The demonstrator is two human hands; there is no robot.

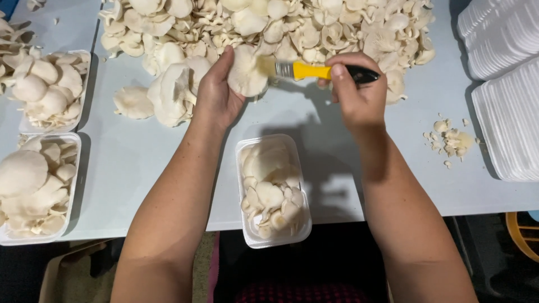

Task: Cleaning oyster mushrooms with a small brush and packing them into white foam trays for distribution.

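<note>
My left hand (216,92) holds a pale oyster mushroom (246,72) up above the table. My right hand (359,92) grips a small paintbrush (314,70) with a yellow and black handle, its bristles touching the mushroom's right side. Below the hands, at the table's front edge, stands a white foam tray (245,148) partly filled with mushrooms. A big heap of loose oyster mushrooms (314,28) covers the far side of the light blue table (146,163).
Two filled mushroom trays (74,143) sit at the left. Stacks of unused white foam trays (505,84) lie at the right. A small pile of mushroom scraps (452,140) lies near them. A mushroom cluster (168,92) rests left of my left hand.
</note>
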